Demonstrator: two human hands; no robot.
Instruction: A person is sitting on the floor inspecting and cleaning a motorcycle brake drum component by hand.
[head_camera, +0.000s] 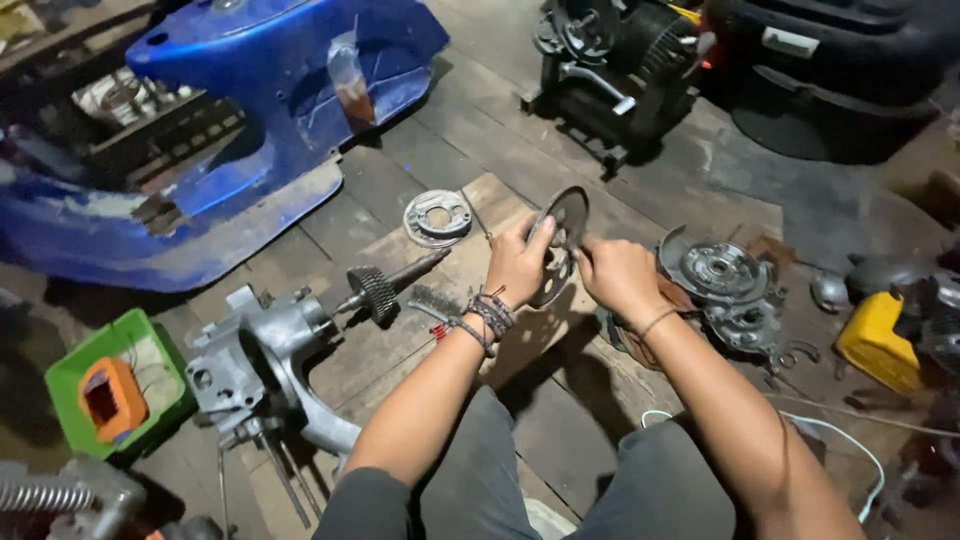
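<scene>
A blue scooter body panel lies at the upper left on the wooden floor. A grey engine casing sits at lower left, a geared shaft just beside it. A green tray holds an orange part. A round plate lies farther up. A hub assembly rests at right, near a yellow object.
</scene>
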